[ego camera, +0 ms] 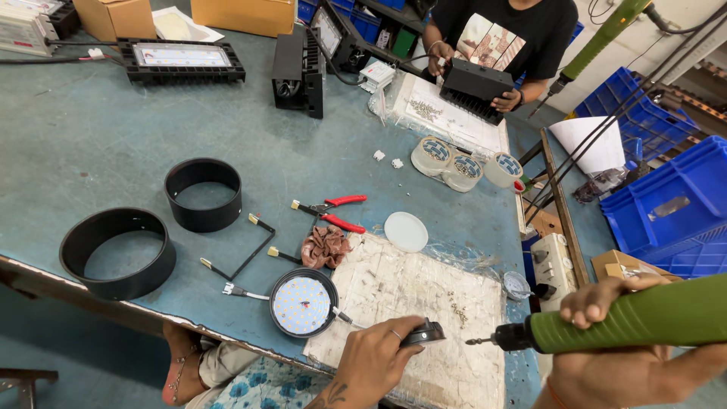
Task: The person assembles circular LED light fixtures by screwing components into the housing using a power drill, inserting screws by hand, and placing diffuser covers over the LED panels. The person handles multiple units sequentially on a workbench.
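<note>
Left hand: the left hand point(375, 356) is closed from above over a small round black housing part point(425, 333); the fingers are curled on it and press it down on the worn whitish foam pad point(401, 284).
Right hand: the right hand point(617, 356) is wrapped firmly around the green grip of an electric screwdriver with a black nose point(606, 324). The tool lies nearly level, and its thin metal bit points toward the left hand.
Bit and part: the tip of the bit is just beside the small black housing part, on its right side, with a small gap between them.
Screws: a little group of small metal screws point(457, 309) lies on the pad, just above the gap between the two hands.
LED plate: a round black lamp plate with a white field of LED dots point(303, 303) is to the left of the left hand, at the edge of the pad, with a thin wire going out from it.
Pliers: red-handled pliers point(335, 212) lie further away from the left hand, near a crumpled brown rag point(326, 246).
Rings: two wide black metal rings point(203, 194) stand well apart from the hands, on the far left of the blue-grey table point(91, 144).
Other person: across the table, a person in a black shirt holds a black finned lamp body point(474, 89) with both hands.
</note>
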